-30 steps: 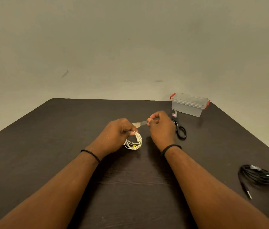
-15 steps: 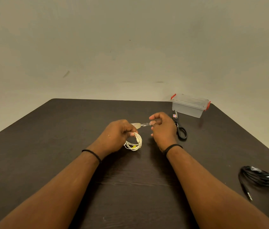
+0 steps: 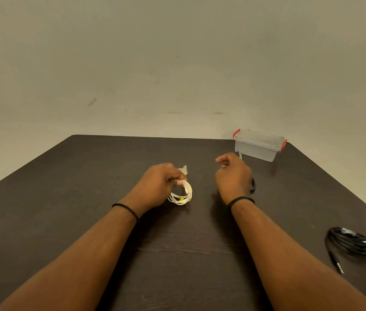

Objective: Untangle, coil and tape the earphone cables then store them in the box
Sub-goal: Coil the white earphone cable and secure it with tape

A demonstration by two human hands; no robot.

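My left hand (image 3: 159, 185) grips a coiled white earphone cable (image 3: 183, 195) just above the dark table, near its middle. A short piece of tape (image 3: 183, 169) sticks up from the coil by my left fingers. Apart from the coil, my right hand (image 3: 232, 176) hovers with loosely curled fingers that hold nothing. It covers most of the black scissors (image 3: 253, 186). A clear plastic box (image 3: 258, 144) with red latches and its lid on stands at the far right. A coiled black earphone cable (image 3: 355, 242) lies near the right edge.
The dark wooden table (image 3: 87, 198) ends at a plain beige wall. The black cable's plug (image 3: 338, 265) points toward the near right edge of the table.
My right hand has let go of the tape strip and moved right, over the scissors. The left hand still holds the white coil, with the tape end now standing free.
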